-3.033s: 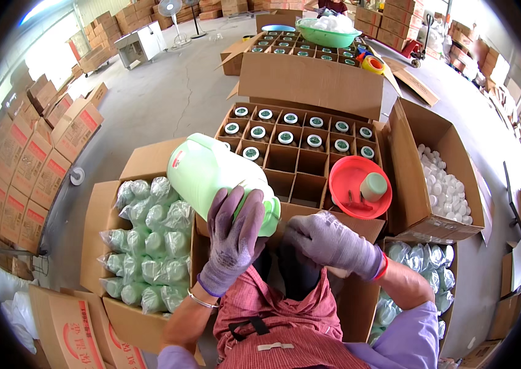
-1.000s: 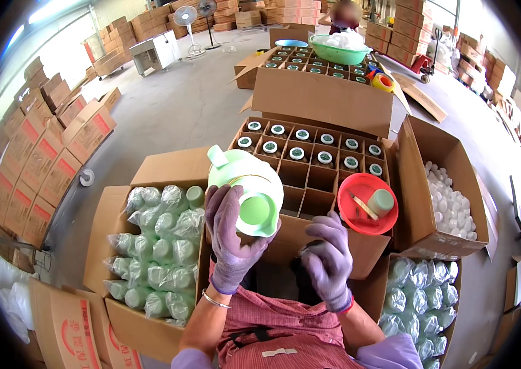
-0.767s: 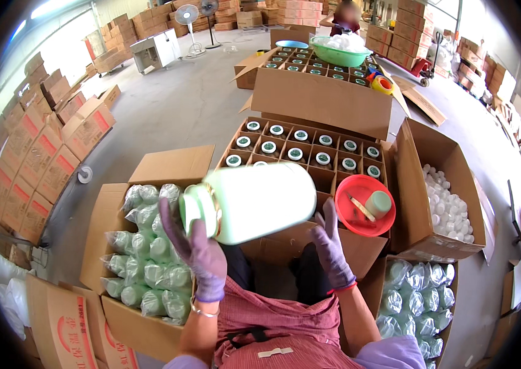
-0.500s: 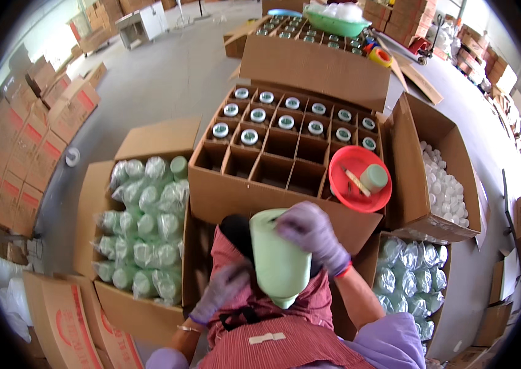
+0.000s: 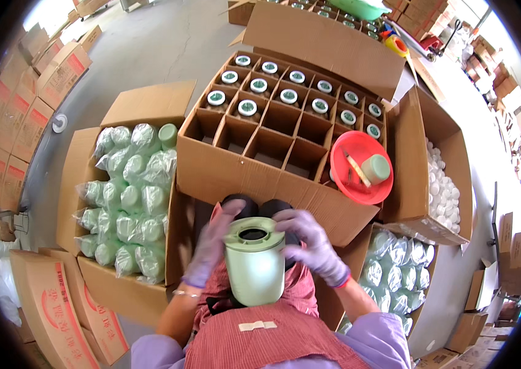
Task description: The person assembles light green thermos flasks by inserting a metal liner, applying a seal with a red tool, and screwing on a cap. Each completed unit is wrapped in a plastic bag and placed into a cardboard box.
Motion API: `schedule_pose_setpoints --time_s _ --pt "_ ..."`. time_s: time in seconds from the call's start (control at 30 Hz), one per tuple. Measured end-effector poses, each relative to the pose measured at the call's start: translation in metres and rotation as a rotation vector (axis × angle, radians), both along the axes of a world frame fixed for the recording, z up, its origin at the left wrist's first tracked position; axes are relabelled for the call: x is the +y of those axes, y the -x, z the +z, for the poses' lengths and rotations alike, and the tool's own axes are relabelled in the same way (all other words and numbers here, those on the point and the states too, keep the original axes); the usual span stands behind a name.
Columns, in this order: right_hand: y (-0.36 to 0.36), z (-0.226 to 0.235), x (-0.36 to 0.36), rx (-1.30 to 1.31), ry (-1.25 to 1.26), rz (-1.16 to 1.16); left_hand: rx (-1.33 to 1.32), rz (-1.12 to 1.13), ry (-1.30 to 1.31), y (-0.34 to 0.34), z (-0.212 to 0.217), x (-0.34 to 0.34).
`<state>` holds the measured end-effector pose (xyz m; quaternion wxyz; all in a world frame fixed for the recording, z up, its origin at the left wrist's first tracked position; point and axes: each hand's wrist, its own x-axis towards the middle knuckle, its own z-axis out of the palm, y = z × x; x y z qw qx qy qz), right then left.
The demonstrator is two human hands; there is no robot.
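Observation:
A pale green flask body [image 5: 254, 270] stands upright on my lap, its round top opening dark inside. My left hand [image 5: 212, 246], in a light purple glove, is beside its left edge with the fingers stretched out and somewhat blurred. On the other side my right hand [image 5: 314, 245], gloved alike, has its fingers apart and bent near the top rim. Its fingertips and thumb reach the flask's edge; I cannot tell how firmly they touch. Just ahead is a divided carton [image 5: 260, 178] with several white-lidded jars in its far compartments.
A red bowl [image 5: 341, 187] on the carton's right corner holds a green cup [image 5: 375, 169] and a brush-like tool [image 5: 356, 167]. Bagged green flasks fill the left box [image 5: 131, 200]. White caps [image 5: 440, 190] lie in the right box; wrapped bottles [image 5: 395, 270] sit below it.
The flask has gone from tilted, bottom end down toward me, to upright with its opening showing. My left hand has risen beside it; my right hand has moved off its top to the right side.

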<state>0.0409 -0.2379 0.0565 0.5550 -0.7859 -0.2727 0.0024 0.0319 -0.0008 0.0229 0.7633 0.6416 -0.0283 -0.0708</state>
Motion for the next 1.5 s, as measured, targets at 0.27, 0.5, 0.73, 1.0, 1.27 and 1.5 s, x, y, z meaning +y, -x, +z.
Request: schedule_pose_setpoints --time_s 0.27,0.5,0.73,1.0,1.27,1.5 --pt "0.020 0.004 0.036 -0.355 0.091 -0.058 -0.061 -0.275 0.030 -0.021 -0.024 -0.004" --pt "-0.009 -0.012 -0.036 0.038 0.334 -0.406 0.175 -0.119 0.286 -0.015 0.027 0.047" --pt "-0.013 -0.006 -0.035 0.081 0.309 -0.074 0.003 -0.160 0.094 0.000 0.003 0.055" --pt "-0.005 -0.006 -0.043 0.245 0.248 -0.086 -0.082 -0.186 -0.073 0.000 0.029 0.051" --pt "-0.009 0.005 0.010 0.040 0.085 0.114 -0.497 -0.504 -0.478 -0.025 0.046 0.033" --pt "-0.064 0.032 0.046 -0.634 0.257 -0.084 0.282 -0.127 0.732 -0.044 0.059 0.006"
